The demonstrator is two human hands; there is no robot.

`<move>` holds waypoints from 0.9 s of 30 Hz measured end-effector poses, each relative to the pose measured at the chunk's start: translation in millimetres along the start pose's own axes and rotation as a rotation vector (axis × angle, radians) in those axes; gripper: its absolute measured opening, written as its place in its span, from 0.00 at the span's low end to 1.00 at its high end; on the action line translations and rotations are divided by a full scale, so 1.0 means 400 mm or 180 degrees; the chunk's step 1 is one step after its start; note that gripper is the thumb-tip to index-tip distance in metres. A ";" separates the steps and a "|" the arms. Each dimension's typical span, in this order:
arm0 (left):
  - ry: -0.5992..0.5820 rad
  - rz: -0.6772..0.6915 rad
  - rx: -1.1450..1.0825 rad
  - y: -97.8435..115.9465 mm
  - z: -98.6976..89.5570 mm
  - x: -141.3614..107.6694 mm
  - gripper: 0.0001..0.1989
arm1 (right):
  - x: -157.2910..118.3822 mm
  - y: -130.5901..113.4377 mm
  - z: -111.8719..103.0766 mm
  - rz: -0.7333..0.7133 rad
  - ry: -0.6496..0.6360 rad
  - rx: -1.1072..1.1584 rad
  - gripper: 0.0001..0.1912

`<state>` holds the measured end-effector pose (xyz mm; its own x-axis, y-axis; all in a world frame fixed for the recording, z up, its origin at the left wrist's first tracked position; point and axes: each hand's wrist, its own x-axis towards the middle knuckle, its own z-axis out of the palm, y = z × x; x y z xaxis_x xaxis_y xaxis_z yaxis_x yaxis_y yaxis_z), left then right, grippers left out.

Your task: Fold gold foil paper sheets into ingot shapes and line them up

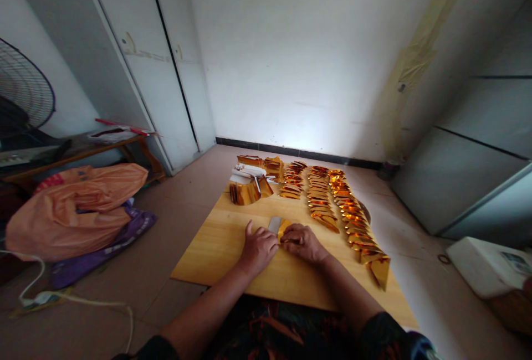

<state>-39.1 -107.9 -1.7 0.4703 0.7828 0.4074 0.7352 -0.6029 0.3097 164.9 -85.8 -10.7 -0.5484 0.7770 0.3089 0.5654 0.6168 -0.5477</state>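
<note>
A sheet of gold foil paper (284, 227), with a grey-white part (274, 224) at its left, lies on the wooden board between my hands. My left hand (258, 248) has its fingertips closed at the sheet's near left edge, one finger sticking up at the outer side. Bent over the sheet's right part is my right hand (304, 242), its fingers pinched on the foil. The fingers hide much of the near edge, so the exact fold cannot be made out.
Folded gold foil pieces (320, 194) stand in rows on the board (220, 243); another row (357, 227) runs along its right side. Loose foil sheets (245, 193) and a white packet (248, 170) lie at the back left. A white box (486, 266) sits right.
</note>
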 end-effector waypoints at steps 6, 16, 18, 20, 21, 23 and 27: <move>0.0005 -0.0102 -0.0044 -0.002 0.008 0.001 0.08 | -0.003 0.001 -0.005 -0.0109 0.0042 -0.0081 0.10; -0.0075 0.0309 -0.0089 -0.027 0.006 -0.030 0.11 | 0.025 -0.039 0.010 0.0552 0.0017 -0.0596 0.07; -0.0166 0.0387 -0.0119 -0.033 -0.002 -0.035 0.13 | 0.031 -0.045 0.012 0.0699 -0.0047 -0.0719 0.07; -0.0258 0.0424 -0.0159 -0.037 -0.010 -0.036 0.15 | 0.036 -0.049 0.013 0.0830 -0.0125 -0.0837 0.06; -0.0298 0.0432 -0.0189 -0.039 -0.014 -0.036 0.16 | 0.039 -0.052 0.013 0.0889 -0.0170 -0.0896 0.06; -0.0381 0.0420 -0.0256 -0.044 -0.020 -0.033 0.18 | 0.044 -0.059 0.012 0.0987 -0.0272 -0.1026 0.06; -0.0527 0.0397 -0.0338 -0.053 -0.027 -0.026 0.17 | 0.054 -0.078 0.008 0.1139 -0.0456 -0.1281 0.08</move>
<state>-64.6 -104.8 -3.2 0.6344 0.7106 0.3043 0.6152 -0.7024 0.3579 133.5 -88.5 10.5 -0.3415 0.9393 0.0341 0.9070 0.3389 -0.2500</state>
